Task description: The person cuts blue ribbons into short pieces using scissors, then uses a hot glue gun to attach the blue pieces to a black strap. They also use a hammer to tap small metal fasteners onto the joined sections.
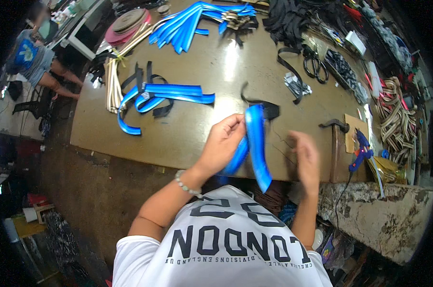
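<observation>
My left hand [225,138], with a beaded bracelet at the wrist, pinches a shiny blue strap [257,148] near its upper fold, above the table's near edge. Both blue ends hang down. A black strap piece [271,112] sticks out at the fold, with its thin tail curving over the tabletop. To the right, apart from the strap, my right hand [306,154] is smeared by motion, so its fingers are unclear. Left of my hands lie more blue straps [178,91] with black straps [140,79] across them.
A fan of blue straps [183,28] lies at the table's far side, beside round rolls [128,24]. Scissors [315,67] and black straps [286,19] are at the far right. A blue glue gun [362,150] sits right. Someone [34,57] is at the far left.
</observation>
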